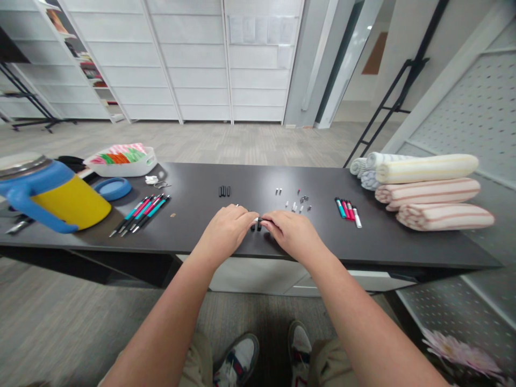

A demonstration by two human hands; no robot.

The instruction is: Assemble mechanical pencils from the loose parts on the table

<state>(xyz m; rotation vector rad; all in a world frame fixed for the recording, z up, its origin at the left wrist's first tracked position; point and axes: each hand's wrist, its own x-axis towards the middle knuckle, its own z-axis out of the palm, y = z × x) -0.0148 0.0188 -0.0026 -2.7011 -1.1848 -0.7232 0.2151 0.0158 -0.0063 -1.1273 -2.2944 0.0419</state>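
Note:
My left hand (226,230) and my right hand (295,232) meet above the front of the dark table, thumbs and fingers pinched. Between their fingertips is a small black-and-white part (257,220), its shape mostly hidden by the fingers. Just under it, a couple of short black pieces (258,227) show on the table. Farther back lies a row of short black tubes (224,191). Beyond my right hand are scattered small silver and clear pieces (295,206), two little white-and-black pieces (278,191) and a tiny red piece (299,191).
At left lie several click pens (141,215), a blue-and-yellow mug (76,196), a blue lid (113,189) and a white basket (150,161) of colourful packets. Right of my hands are short coloured barrels (347,209) and rolled towels (429,191).

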